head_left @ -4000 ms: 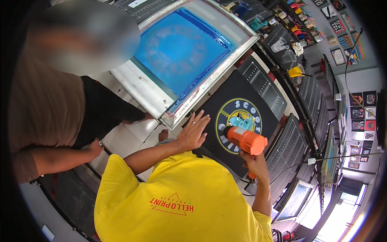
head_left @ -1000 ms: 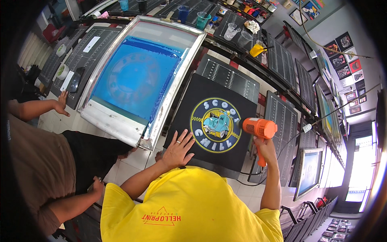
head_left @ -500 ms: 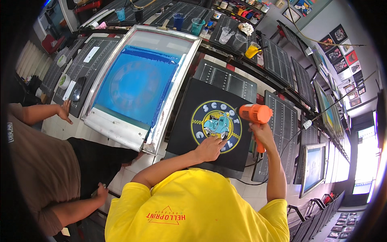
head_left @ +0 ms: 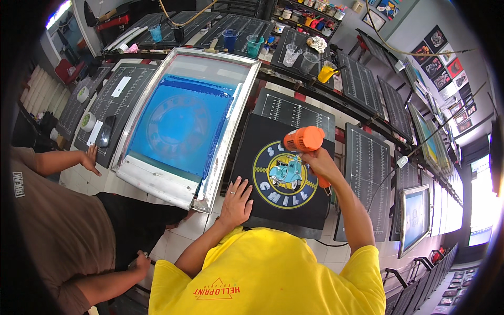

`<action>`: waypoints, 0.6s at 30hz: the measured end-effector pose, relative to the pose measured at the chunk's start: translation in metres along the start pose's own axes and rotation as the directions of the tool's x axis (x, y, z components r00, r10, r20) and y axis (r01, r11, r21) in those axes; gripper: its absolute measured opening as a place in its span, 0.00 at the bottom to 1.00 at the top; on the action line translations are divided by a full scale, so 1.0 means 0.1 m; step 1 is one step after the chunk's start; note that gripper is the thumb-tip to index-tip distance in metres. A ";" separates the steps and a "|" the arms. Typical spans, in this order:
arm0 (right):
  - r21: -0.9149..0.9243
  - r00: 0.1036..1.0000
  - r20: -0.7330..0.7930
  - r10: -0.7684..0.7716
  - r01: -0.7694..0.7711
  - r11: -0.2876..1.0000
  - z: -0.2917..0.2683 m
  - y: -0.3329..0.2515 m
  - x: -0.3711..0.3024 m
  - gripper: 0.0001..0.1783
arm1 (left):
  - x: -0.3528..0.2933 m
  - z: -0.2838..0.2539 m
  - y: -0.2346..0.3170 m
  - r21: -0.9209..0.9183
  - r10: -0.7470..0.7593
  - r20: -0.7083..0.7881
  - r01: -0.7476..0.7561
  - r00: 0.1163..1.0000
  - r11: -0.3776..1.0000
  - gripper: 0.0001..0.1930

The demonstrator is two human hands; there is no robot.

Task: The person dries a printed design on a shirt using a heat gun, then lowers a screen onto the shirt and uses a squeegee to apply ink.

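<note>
My left hand [head_left: 236, 202] lies flat, fingers spread, on the lower left edge of a black T-shirt [head_left: 252, 152] stretched over a platen. The shirt carries a round yellow, white and blue print [head_left: 286, 176]. My right hand [head_left: 317, 163] grips the handle of an orange heat gun [head_left: 304, 139], held just above the top right of the print. I wear a yellow shirt that fills the lower edge of the view.
A metal-framed printing screen with blue ink [head_left: 181, 123] is raised to the left of the platen. A co-worker in a brown shirt stands at left, one hand [head_left: 92, 157] on the table. Ink cups [head_left: 253, 45] line the back rail. A monitor [head_left: 415, 215] stands at right.
My left hand has slid from the print's lower rim to the shirt's lower left edge. The heat gun has moved left, closer over the print.
</note>
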State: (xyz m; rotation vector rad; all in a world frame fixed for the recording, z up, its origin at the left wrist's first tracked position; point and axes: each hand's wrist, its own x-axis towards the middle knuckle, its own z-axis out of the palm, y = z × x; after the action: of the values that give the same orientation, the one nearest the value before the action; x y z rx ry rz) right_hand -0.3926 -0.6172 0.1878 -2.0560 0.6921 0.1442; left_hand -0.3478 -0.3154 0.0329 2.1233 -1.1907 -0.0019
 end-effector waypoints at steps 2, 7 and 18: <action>0.003 0.999 0.043 -0.010 0.010 1.000 0.05 -0.07 0.04 0.17 | -0.03 0.04 0.02 0.005 0.002 0.031 -0.002 1.000 1.000 0.24; -0.035 0.998 0.047 -0.037 0.039 0.999 0.14 -0.17 0.18 0.19 | -0.02 0.10 -0.03 0.036 0.010 0.067 -0.012 0.998 0.999 0.25; -0.053 0.989 0.145 -0.016 0.024 0.998 0.16 -0.33 0.25 0.18 | -0.04 0.11 -0.01 0.070 0.001 0.111 -0.009 0.994 0.998 0.26</action>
State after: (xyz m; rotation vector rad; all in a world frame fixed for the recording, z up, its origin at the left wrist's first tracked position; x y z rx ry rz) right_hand -0.3521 -0.6013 0.1950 -2.0806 0.5839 0.3004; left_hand -0.3526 -0.3182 0.0227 2.2059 -1.2772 -0.0774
